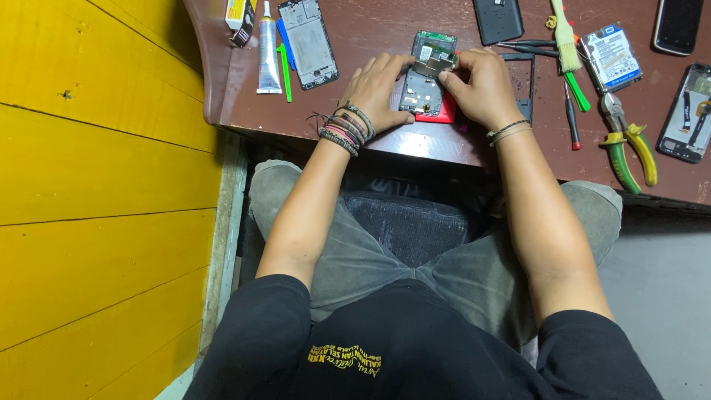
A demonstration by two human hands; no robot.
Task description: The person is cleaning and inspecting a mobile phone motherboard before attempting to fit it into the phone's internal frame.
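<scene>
Both hands met over one opened phone (424, 81) lying near the front edge of the desk (385, 26). The left hand (378, 89) lay curled against the phone's left side, fingers bent round its edge and thumb reaching toward the small metal plate (433, 66) at its upper half. The right hand (481, 85) closed in from the other side, thumb and forefinger pinched at that same plate; neither hand was spread open, both held loosely cupped and in contact with the phone. The phone lay with its exposed inner side up, long axis running away from the person and tilted slightly rightward at the far end, its green circuit board (435, 38) at the far tip. It rested on a red case (437, 115) showing beneath its near end. The left wrist wore several bracelets, the right wrist two thin bands. To the left lay one bare phone frame (309, 41), one glue tube (268, 52), a green pry tool (284, 70) and a blue one beside it. To the right lay one dark back cover (498, 18), one brush (566, 41), one hard drive (611, 55), one small red-tipped screwdriver (572, 118), one pair of pliers (626, 141) with yellow-green handles, and two more phones near the right edge, one of them opened (692, 111).
</scene>
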